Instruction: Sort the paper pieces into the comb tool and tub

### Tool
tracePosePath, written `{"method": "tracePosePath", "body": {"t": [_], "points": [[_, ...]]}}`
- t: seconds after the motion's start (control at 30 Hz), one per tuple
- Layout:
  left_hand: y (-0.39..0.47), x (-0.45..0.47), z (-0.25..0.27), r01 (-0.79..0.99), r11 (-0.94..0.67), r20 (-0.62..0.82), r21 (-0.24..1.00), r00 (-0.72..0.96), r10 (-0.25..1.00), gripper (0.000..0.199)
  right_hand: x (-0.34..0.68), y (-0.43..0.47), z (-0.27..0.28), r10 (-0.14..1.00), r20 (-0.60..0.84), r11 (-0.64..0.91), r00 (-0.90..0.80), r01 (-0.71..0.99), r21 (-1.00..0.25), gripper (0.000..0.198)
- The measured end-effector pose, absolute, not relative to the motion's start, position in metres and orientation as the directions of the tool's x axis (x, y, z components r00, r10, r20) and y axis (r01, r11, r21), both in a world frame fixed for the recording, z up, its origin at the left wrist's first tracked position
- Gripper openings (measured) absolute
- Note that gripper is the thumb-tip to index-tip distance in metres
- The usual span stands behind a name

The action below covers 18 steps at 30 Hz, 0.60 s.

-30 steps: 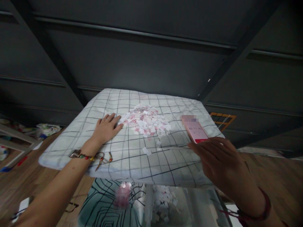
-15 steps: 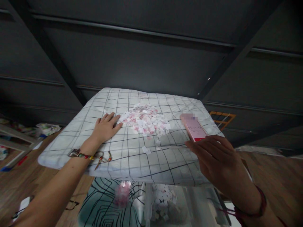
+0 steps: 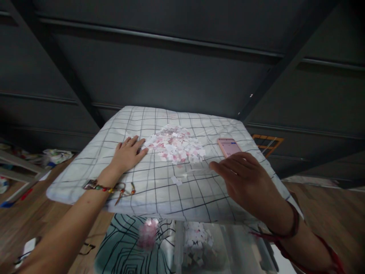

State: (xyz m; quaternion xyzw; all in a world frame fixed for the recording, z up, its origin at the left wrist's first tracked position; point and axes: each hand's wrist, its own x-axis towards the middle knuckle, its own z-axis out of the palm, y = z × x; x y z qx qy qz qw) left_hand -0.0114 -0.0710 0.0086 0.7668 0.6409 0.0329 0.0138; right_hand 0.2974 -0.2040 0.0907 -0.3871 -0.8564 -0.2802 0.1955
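My left hand (image 3: pixel 127 154) lies flat on the checked white cloth (image 3: pixel 114 129), fingers spread. Its fingertips touch the left edge of a heap of small white and pink paper scraps (image 3: pixel 178 144). A beaded bracelet (image 3: pixel 104 188) is on that wrist. My right hand (image 3: pixel 245 182) hovers over the cloth to the right of the heap, fingers loosely bent and apart, holding nothing I can see. It covers the lower part of a pink phone (image 3: pixel 229 147) lying face up. A few loose scraps (image 3: pixel 176 180) lie in front of the heap.
Below the near cloth edge stands a clear plastic box (image 3: pixel 228 247) with scraps in it. Left of it, a bag of pink scraps (image 3: pixel 148 234) rests on a green patterned surface (image 3: pixel 122 243). A dark panelled wall (image 3: pixel 171 76) rises behind the cloth.
My right hand has moved left and slightly up, from the phone's lower end towards the paper heap, and covers more of the phone. The left hand has stayed in place.
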Motion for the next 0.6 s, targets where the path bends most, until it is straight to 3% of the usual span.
{"method": "tracePosePath", "body": {"t": [0.2,0.6], "points": [[-0.071,-0.011,0.008,0.982,-0.172,0.033,0.072,0.17,0.985,0.062,0.303,-0.208,0.092,0.526,0.576,0.514,-0.625,0.774,0.37,0.03],[-0.07,-0.013,0.007,0.98,-0.18,0.048,0.082,0.177,0.983,0.061,0.311,-0.22,0.09,0.567,0.541,0.556,-0.621,0.773,0.305,0.029]]}}
